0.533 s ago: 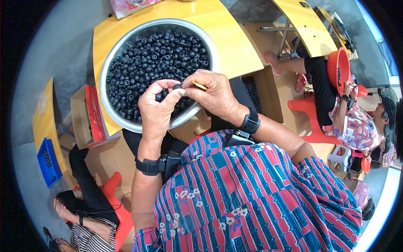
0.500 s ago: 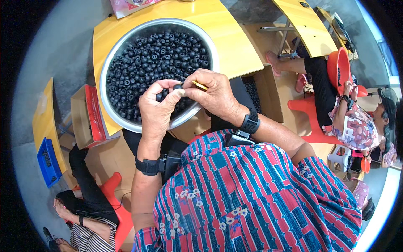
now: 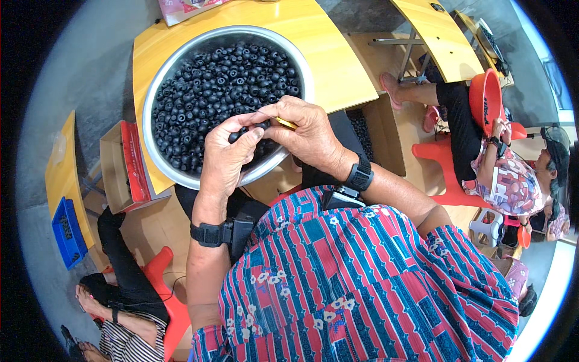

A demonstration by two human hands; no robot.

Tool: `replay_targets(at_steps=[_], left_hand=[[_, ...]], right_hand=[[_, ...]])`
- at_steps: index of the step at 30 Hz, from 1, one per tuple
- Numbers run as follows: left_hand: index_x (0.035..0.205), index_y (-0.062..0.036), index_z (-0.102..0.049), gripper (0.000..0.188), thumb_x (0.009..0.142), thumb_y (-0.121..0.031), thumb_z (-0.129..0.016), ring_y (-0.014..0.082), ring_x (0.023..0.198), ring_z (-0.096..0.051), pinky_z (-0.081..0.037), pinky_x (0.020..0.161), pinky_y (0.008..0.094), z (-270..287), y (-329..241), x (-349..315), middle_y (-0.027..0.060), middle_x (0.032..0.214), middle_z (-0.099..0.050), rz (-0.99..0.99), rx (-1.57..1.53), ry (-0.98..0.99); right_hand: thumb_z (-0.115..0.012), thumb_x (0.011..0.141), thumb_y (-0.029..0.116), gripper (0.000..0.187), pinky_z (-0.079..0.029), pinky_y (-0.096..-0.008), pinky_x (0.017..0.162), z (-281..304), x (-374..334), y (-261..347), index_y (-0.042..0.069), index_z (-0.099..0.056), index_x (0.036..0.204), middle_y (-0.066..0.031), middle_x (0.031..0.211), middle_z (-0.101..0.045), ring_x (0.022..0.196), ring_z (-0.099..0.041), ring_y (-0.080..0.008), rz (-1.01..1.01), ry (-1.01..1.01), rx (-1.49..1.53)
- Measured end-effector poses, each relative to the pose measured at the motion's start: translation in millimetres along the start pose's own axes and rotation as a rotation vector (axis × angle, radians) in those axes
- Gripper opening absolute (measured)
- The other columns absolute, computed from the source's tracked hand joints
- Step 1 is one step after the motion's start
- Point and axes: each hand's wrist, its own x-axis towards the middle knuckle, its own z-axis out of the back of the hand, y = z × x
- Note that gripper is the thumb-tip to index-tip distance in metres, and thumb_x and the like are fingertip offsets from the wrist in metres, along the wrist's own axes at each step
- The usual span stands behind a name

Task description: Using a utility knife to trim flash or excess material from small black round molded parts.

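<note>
Over the near edge of a wide metal basin (image 3: 146,114), both hands meet. My left hand (image 3: 222,154) is closed, pinching a small round black part (image 3: 263,124) between thumb and fingers. In my right hand (image 3: 310,136) is a small tool with a yellow handle (image 3: 285,123), and a thin tip shows past the fingers. That tip lies close by the black part; whether it touches cannot be made out. Many similar black parts (image 3: 223,78), round with a hole, fill the basin. Another dark part shows at my left fingers, held or lying behind them.
The basin stands on a yellow table (image 3: 338,60). An open cardboard box (image 3: 386,136) of black parts is at the right, a red-sided box (image 3: 134,163) at the left. Co-workers sit on both sides; one holds a red basin (image 3: 486,99). A blue tray (image 3: 69,235) lies far left.
The black part in my left hand has shifted slightly right, toward the tool. My left fingers have closed in nearer to my right hand; otherwise both arms stay much the same.
</note>
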Motion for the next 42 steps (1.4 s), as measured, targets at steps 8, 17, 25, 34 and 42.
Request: replay_targets(at_steps=[8,17,25,34,42], left_hand=[[0.113,0.0002,-0.061,0.025,0.092,-0.012,-0.065,-0.0008,0.055,-0.038,-0.029,0.046,0.0151,-1,-1,2,-0.0063,0.074,-0.051,0.047,0.010,0.017],[0.111,-0.0060,-0.058,0.017,0.098,-0.017,-0.056,0.0011,0.058,-0.039,-0.028,0.048,0.0151,-1,2,0,-0.0037,0.080,-0.048,-0.113,-0.040,0.032],[0.110,-0.0046,-0.058,0.018,0.100,-0.019,-0.055,-0.0003,0.058,-0.038,-0.029,0.048,0.0150,1,5,-2,-0.0046,0.079,-0.048,-0.204,0.009,0.026],[0.110,-0.0045,-0.057,0.018,0.099,-0.019,-0.055,-0.0005,0.059,-0.039,-0.030,0.048,0.0149,0,6,-2,-0.0046,0.078,-0.050,-0.199,0.076,0.009],[0.110,-0.0031,-0.057,0.021,0.100,-0.021,-0.054,-0.0006,0.059,-0.037,-0.030,0.049,0.0151,-1,5,-4,-0.0055,0.077,-0.048,-0.209,0.083,0.028]], right_hand=[[-0.074,0.073,0.002,0.025,-0.049,-0.0290,0.074,3,1,0,0.010,-0.073,0.097,-0.0035,0.080,-0.066,0.080,-0.058,-0.0167,-0.064,0.005,0.017],[-0.063,0.090,0.019,0.017,-0.049,-0.0318,0.074,7,-2,0,0.004,-0.066,0.097,-0.0112,0.084,-0.063,0.078,-0.061,-0.0238,0.004,-0.050,0.058],[-0.064,0.088,0.028,0.018,-0.047,-0.0391,0.058,5,-6,1,0.010,-0.065,0.087,-0.0095,0.073,-0.053,0.067,-0.058,-0.0286,0.121,0.014,-0.331],[-0.070,0.084,0.030,0.021,-0.048,-0.0377,0.056,5,-7,0,0.010,-0.066,0.088,-0.0087,0.074,-0.053,0.066,-0.058,-0.0269,0.138,-0.012,-0.358],[-0.071,0.083,0.030,0.022,-0.048,-0.0381,0.056,4,-7,1,0.009,-0.066,0.087,-0.0088,0.074,-0.053,0.066,-0.058,-0.0271,0.130,-0.032,-0.379]])
